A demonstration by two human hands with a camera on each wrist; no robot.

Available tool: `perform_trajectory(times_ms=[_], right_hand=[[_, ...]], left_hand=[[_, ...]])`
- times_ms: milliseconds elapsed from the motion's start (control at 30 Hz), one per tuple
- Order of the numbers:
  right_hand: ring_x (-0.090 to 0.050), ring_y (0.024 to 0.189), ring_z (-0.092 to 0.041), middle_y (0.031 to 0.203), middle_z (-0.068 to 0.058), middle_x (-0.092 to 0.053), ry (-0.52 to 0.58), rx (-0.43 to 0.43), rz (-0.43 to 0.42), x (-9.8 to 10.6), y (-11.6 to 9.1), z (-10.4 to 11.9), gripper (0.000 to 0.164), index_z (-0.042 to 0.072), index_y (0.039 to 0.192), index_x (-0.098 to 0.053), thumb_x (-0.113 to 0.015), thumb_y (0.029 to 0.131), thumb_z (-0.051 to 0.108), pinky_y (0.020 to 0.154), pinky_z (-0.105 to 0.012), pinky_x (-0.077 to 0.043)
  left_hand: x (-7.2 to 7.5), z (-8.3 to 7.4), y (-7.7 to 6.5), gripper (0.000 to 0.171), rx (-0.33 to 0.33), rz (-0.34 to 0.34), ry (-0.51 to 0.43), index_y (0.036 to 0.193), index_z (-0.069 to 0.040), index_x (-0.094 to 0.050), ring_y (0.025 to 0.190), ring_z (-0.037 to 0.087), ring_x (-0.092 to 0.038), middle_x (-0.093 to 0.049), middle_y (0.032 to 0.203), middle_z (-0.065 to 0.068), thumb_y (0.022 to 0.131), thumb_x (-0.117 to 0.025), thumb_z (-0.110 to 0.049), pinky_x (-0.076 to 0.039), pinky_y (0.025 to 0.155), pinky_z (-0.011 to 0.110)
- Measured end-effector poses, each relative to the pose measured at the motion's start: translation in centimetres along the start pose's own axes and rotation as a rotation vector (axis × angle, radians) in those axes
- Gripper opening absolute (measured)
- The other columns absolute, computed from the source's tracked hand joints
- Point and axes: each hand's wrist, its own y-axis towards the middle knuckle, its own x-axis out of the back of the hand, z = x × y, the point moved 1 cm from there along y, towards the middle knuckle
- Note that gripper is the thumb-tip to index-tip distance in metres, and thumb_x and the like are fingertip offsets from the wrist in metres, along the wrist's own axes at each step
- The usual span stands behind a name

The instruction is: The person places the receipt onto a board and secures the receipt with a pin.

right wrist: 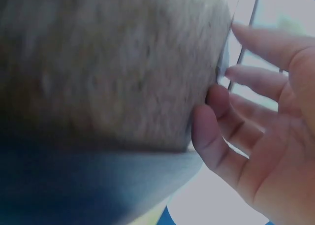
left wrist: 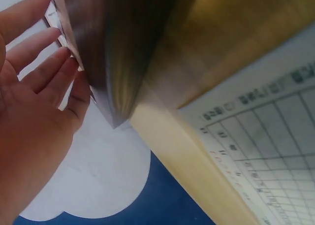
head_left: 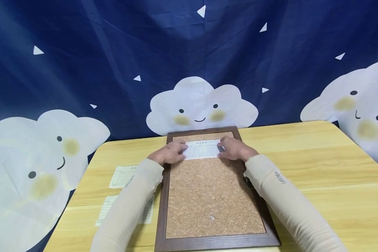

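A printed paper form [head_left: 201,149] with a ruled grid lies across the upper part of a cork board [head_left: 214,196] in a dark brown frame. At the form's left end rests my left hand [head_left: 171,152], thumb by the lower corner and fingers by the upper one. My right hand [head_left: 235,148] touches the right end in the same way. In the left wrist view, the left hand's fingers [left wrist: 47,72] reach fairly straight to the board's surface. The right hand's fingers [right wrist: 216,131] are slightly bent against the cork in the right wrist view.
Two more printed forms lie left of the board: an upper form [head_left: 121,176] and a lower form [head_left: 147,213] partly hidden by the left sleeve [head_left: 126,206]. All stand on a light wood table [head_left: 318,168]. Behind it hangs a dark blue curtain [head_left: 176,42] with cloud prints.
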Motion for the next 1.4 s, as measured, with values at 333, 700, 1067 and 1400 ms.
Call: perform_trajectory(times_ms=[333,700,1067,1400], right_hand=[[-0.034,0.139,-0.048,0.15,-0.034,-0.034,0.049,0.014,0.049,0.14,-0.07,-0.35,0.058,-0.009,0.141,-0.05,-0.071,0.093,0.016,0.115,-0.051,-0.03],[-0.031,0.141,-0.046,0.153,-0.032,-0.031,0.082,-0.027,0.073,0.15,0.05,-0.36,0.064,-0.007,0.144,-0.048,-0.073,0.092,0.02,0.116,-0.05,-0.027],[-0.032,0.141,-0.047,0.152,-0.033,-0.032,0.052,-0.012,0.073,0.17,0.03,-0.41,0.056,-0.004,0.143,-0.051,-0.07,0.094,0.017,0.116,-0.052,-0.027],[-0.033,0.14,-0.047,0.151,-0.032,-0.034,0.032,0.006,0.067,0.04,-0.06,-0.24,0.054,-0.004,0.141,-0.053,-0.07,0.095,0.017,0.115,-0.051,-0.029]], left_hand=[[-0.19,0.37,-0.19,0.048,0.02,-0.002,-0.09,0.139,0.004,-0.054,0.148,0.034,-0.024,-0.031,0.158,0.02,0.098,-0.066,-0.017,-0.022,0.119,0.047],[-0.45,0.3,-0.28,0.056,0.023,-0.016,-0.076,0.146,0.003,-0.047,0.147,0.035,-0.026,-0.033,0.157,0.021,0.098,-0.066,-0.017,-0.022,0.119,0.046],[-0.6,0.16,-0.23,0.056,0.054,-0.016,-0.087,0.147,0.0,-0.047,0.148,0.033,-0.024,-0.033,0.158,0.018,0.098,-0.067,-0.019,-0.023,0.119,0.045],[-0.48,0.22,-0.25,0.053,0.033,-0.016,-0.105,0.146,0.0,-0.049,0.147,0.035,-0.025,-0.031,0.158,0.019,0.098,-0.066,-0.016,-0.023,0.119,0.046]])
